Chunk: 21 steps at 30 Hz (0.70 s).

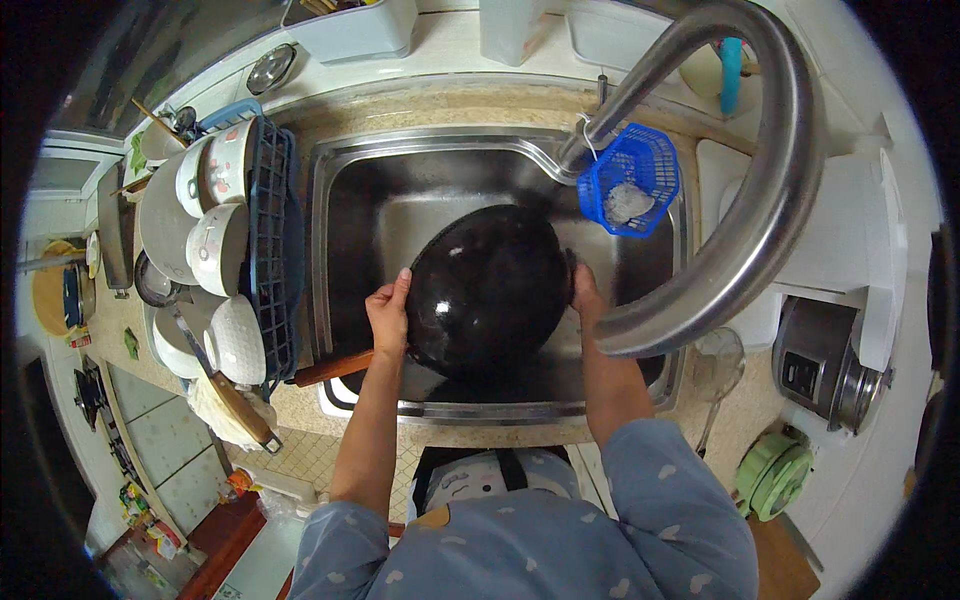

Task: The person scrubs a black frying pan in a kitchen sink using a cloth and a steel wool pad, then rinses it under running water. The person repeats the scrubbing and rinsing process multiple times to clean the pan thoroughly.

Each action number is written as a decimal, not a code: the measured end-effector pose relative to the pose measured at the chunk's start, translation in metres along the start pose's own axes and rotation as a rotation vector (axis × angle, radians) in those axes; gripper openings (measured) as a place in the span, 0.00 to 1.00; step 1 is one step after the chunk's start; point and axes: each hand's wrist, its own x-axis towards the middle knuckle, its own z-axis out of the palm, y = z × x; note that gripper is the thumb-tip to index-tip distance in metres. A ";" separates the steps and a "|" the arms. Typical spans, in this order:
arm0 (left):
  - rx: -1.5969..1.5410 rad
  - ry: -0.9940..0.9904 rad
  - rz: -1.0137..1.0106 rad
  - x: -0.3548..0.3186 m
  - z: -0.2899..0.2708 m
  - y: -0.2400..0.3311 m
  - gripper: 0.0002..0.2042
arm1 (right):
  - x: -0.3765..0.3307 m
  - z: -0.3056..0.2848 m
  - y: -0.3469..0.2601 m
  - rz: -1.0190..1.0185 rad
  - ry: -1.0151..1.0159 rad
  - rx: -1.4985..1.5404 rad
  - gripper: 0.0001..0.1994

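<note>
A black wok is held tilted in the stainless steel sink, its dark surface glossy with bright reflections. My left hand grips its left rim, thumb on top and fingers curled behind. Below that wrist the wok's wooden handle sticks out over the sink's near left edge. On the opposite side my right hand closes round the rim beside a small dark side grip; the faucet's end partly covers its wrist. Which face of the wok points up I cannot tell for sure.
The curved steel faucet arches over the right side. From its base hangs a blue strainer basket holding a whitish clump. A blue dish rack with bowls stands left, a cleaver-like tool beside it. A skimmer lies right.
</note>
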 end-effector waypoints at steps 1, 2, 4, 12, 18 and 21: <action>-0.023 0.011 -0.025 0.005 -0.003 -0.001 0.18 | -0.005 0.005 0.001 0.034 0.003 0.005 0.21; -0.045 0.021 -0.050 0.008 -0.005 -0.004 0.18 | -0.011 0.009 0.003 0.045 -0.030 0.027 0.21; -0.090 0.084 -0.116 0.009 -0.004 -0.004 0.17 | -0.027 0.012 0.009 0.063 -0.090 0.071 0.21; -0.382 0.208 -0.296 0.000 -0.012 -0.033 0.18 | -0.052 0.012 0.043 0.068 0.190 0.049 0.24; -0.519 0.294 -0.334 -0.005 -0.018 -0.055 0.24 | -0.076 0.046 0.064 0.074 0.253 0.320 0.25; -0.477 0.433 -0.486 0.002 -0.017 -0.068 0.23 | -0.095 0.083 0.062 -0.134 0.306 0.422 0.19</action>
